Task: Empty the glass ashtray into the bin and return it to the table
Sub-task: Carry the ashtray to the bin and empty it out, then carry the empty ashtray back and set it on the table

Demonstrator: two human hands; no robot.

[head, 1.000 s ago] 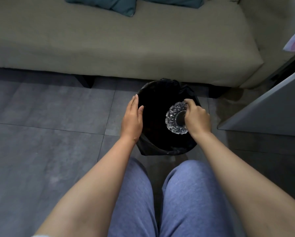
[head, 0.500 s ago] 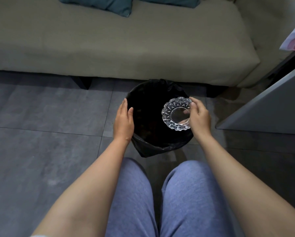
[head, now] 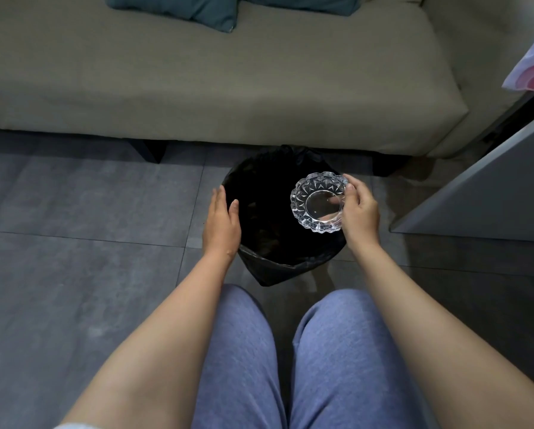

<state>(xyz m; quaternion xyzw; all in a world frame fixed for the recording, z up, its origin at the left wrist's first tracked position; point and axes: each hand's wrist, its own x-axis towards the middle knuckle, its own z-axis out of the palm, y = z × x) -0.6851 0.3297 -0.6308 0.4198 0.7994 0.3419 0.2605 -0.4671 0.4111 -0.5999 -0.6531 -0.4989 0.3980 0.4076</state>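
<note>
Cut glass catches the dim light as the ashtray (head: 318, 202) is held over the right half of a bin (head: 278, 224) lined with a black bag (head: 268, 270), on grey floor tiles (head: 83, 212) in front of an olive sofa (head: 216, 88). It is pinched by its right edge in the right hand (head: 359, 209), the thumb laid on the rim and fingers seen through the clear base from beneath. The bowl is turned mouth-up toward the camera and looks bare; no ash can be made out in it. The left hand (head: 221, 222) is laid flat and open against the bin's left rim, gripping nothing, apparently to steady it. Whether anything lies in the dark of the bin cannot be told.

Judged from this, the tipping seems done and the carry back to the table is what remains. A grey surface (head: 488, 187) is seen at the right edge, though whether it is that table cannot be said. The glass is likely heavy and slick for a one-sided pinch, so a fuller hold, with fingers well under the base, would be wise before it is lifted clear. It should be kept level and brought away over the rim without being knocked on it. The bin may be released once the glass is clear. A slip here would land it on hard tile.
</note>
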